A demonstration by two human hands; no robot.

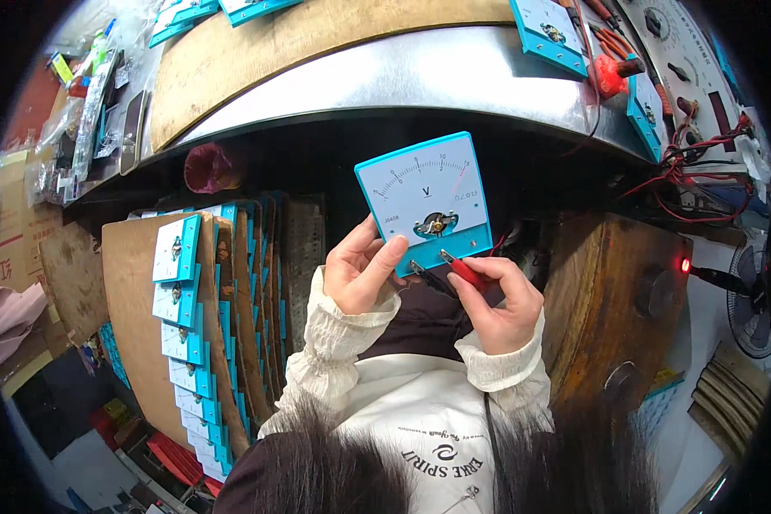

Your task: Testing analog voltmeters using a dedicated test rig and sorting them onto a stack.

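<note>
A voltmeter (424, 188) with a white scale face and a turquoise frame is held up in front of me, slightly tilted. My left hand (360, 270) grips its lower left edge, thumb on the front. Between the thumb and fingers of my right hand (501, 304) is a red alligator clip (467, 274), its metal tip at the terminal on the meter's lower strip. A black alligator clip (438, 282) sits at the other terminal, close to my left thumb. The bare movement (435, 224) shows through an opening in the meter's face.
At left, upright brown boards (133, 300) stand beside a cascade of similar meters (180, 338). Across the front runs a metal-edged bench (360, 73). Tools, red wires (707, 163) and a dial panel (668, 51) crowd the right. A wooden box (612, 291) and a fan (752, 300) stand nearby.
</note>
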